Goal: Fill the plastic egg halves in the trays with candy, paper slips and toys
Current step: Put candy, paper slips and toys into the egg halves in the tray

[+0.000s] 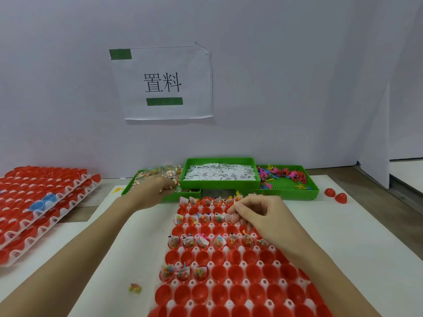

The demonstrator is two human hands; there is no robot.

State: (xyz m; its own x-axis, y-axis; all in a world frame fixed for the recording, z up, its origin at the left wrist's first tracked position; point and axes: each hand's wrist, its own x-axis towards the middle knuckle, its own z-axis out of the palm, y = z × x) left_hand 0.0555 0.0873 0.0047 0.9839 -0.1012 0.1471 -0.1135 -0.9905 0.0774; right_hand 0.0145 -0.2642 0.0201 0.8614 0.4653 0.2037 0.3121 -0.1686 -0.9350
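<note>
Nearest rows of red egg halves point(229, 294) in the white tray point(245, 283) sit unfilled, as do alternate rows further up, so by my reckoning well under half is done. Filled halves hold candy, slips and toys in the far rows, with only three in the near filled row. Right hand point(256, 216) hovers over the far rows, fingers curled, seemingly pinching a slip; left hand point(151, 191) reaches into the candy bin point(135, 183), fingers curled, grip unclear.

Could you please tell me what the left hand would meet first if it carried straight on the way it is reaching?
Most likely the candy packets heaped in the green bin; the left hand is already at them.
</note>
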